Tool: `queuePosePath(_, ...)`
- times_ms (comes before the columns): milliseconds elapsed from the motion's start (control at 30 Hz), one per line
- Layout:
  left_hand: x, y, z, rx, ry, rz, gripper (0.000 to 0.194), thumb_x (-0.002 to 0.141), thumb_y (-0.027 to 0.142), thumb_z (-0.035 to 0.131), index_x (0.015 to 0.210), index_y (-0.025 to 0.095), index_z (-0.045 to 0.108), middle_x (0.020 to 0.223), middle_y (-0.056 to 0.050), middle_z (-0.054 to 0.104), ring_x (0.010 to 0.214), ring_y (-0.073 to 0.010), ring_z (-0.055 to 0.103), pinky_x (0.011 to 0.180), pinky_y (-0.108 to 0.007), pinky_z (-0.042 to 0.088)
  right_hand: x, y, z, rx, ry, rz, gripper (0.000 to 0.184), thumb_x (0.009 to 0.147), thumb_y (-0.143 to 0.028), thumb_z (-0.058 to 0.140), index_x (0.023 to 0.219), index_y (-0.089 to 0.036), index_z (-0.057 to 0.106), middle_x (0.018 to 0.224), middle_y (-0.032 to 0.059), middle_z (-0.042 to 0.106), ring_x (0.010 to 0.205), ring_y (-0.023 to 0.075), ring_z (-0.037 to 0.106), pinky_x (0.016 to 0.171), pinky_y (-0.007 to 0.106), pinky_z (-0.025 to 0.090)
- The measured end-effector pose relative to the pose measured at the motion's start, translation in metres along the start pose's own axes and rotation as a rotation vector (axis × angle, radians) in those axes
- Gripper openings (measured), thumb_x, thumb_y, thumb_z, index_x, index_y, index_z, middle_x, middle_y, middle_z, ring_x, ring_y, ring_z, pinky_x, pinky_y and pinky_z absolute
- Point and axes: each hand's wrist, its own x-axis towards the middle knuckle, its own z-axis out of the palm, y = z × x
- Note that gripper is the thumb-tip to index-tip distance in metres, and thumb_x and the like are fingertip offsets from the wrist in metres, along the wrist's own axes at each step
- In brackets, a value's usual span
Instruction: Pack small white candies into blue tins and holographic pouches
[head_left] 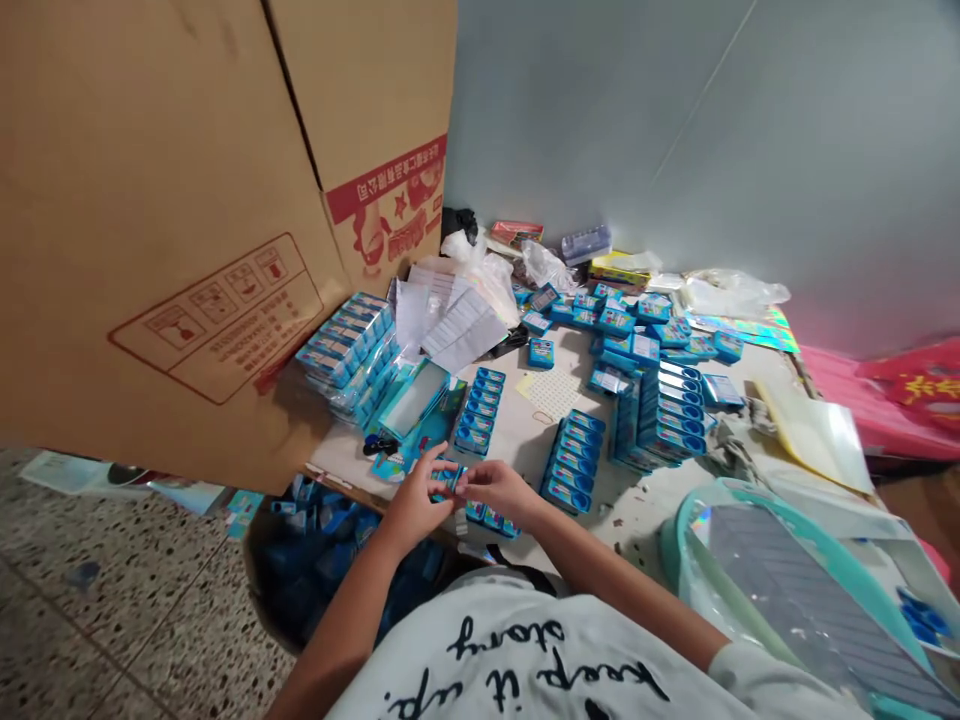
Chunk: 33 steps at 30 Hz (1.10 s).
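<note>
A blue box (447, 478) is gripped by left fingers (430, 458), probably for steadiness; right fingers (480, 475) are pressed together at its edge. Boxes (480, 411) are lined up beyond.

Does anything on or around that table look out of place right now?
Yes. The loose blue boxes at the back of the table lie jumbled at mixed angles, unlike the neat row of blue boxes nearer the camera. Also, a pale sheet lies on the floor at left, below the cardboard carton, as if dropped.
</note>
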Motion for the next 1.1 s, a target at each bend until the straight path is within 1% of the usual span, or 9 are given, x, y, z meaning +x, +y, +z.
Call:
queuePosePath(67,0.004,-0.008,-0.004,0.008,0.04,-0.026,0.082,0.074,0.027,0.072,0.146,0.024,0.033,0.129,-0.015,0.059,0.075,-0.0124,0.066,0.071,-0.031,0.056,0.011,0.003,0.005,-0.036,0.053,-0.021,0.042,0.062,-0.057,0.08,0.07,-0.018,0.069,0.066,0.0021,0.071,0.064,0.0183,0.065,0.066,0.032,0.051)
queuePosePath(133,0.008,-0.017,-0.007,0.044,0.073,-0.072,0.066,0.077,0.032,0.07,0.137,0.02,0.047,0.121,-0.013,0.064,0.077,-0.0141,0.066,0.071,-0.03,0.055,0.023,0.007,0.008,-0.052,0.132,-0.047,0.041,0.066,-0.058,0.076,0.072,-0.019,0.067,0.066,0.0016,0.07,0.063,0.0176,0.064,0.065,0.031,0.05)
queuePosePath(233,0.013,-0.03,-0.009,0.076,0.053,-0.149,0.033,0.083,0.04,0.062,0.102,0.013,0.067,0.09,-0.009,0.071,0.07,-0.0163,0.064,0.065,-0.028,0.051,0.038,0.014,0.008,-0.096,0.252,-0.08,0.035,0.068,-0.053,0.074,0.072,-0.018,0.066,0.064,-0.0002,0.067,0.059,0.0144,0.059,0.059,0.027,0.045)
queuePosePath(300,0.015,-0.039,-0.008,0.088,0.03,-0.189,0.033,0.087,0.044,0.057,0.089,0.013,0.069,0.077,-0.007,0.071,0.065,-0.017,0.063,0.061,-0.027,0.049,0.044,0.019,0.006,-0.131,0.305,-0.085,0.031,0.068,-0.048,0.074,0.072,-0.018,0.067,0.062,-0.0009,0.065,0.057,0.0132,0.056,0.057,0.026,0.042)
queuePosePath(533,0.025,-0.055,-0.002,0.297,0.158,-0.25,0.031,0.088,0.035,0.058,0.114,0.017,0.057,0.076,-0.003,0.072,0.069,-0.0173,0.066,0.062,-0.025,0.043,0.062,0.047,0.003,-0.228,0.46,-0.045,0.031,0.074,-0.048,0.063,0.076,-0.018,0.068,0.066,0.0016,0.067,0.062,0.0162,0.059,0.059,0.026,0.044)
queuePosePath(667,0.034,-0.057,0.002,0.5,0.196,-0.268,0.018,0.089,0.03,0.059,0.104,0.021,0.055,0.077,-0.003,0.07,0.07,-0.018,0.066,0.061,-0.026,0.037,0.077,0.057,0.003,-0.332,0.522,-0.013,0.028,0.076,-0.044,0.059,0.079,-0.018,0.069,0.072,0.0036,0.07,0.069,0.0189,0.063,0.063,0.027,0.046)
queuePosePath(867,0.044,-0.054,0.008,0.763,0.131,-0.257,0.013,0.089,0.029,0.06,0.1,0.023,0.056,0.083,-0.004,0.071,0.081,-0.0224,0.067,0.065,-0.028,0.036,0.088,0.062,0.003,-0.525,0.534,0.054,0.018,0.079,-0.03,0.059,0.077,-0.019,0.072,0.072,0.0032,0.071,0.072,0.0202,0.066,0.063,0.027,0.044)
queuePosePath(1000,0.048,-0.052,0.003,0.859,0.086,-0.261,0.014,0.088,0.033,0.061,0.097,0.023,0.057,0.085,-0.005,0.07,0.083,-0.0229,0.067,0.067,-0.028,0.037,0.092,0.066,-0.002,-0.622,0.494,0.133,0.013,0.082,-0.024,0.061,0.079,-0.019,0.073,0.073,0.0022,0.071,0.072,0.0178,0.066,0.062,0.025,0.044)
queuePosePath(1100,0.049,-0.056,-0.003,0.896,0.085,-0.284,0.019,0.085,0.041,0.063,0.087,0.023,0.058,0.08,-0.006,0.068,0.081,-0.0236,0.066,0.068,-0.029,0.037,0.102,0.066,-0.012,-0.679,0.42,0.216,0.014,0.086,-0.029,0.067,0.082,-0.016,0.071,0.074,0.0019,0.069,0.067,0.0155,0.065,0.061,0.026,0.049)
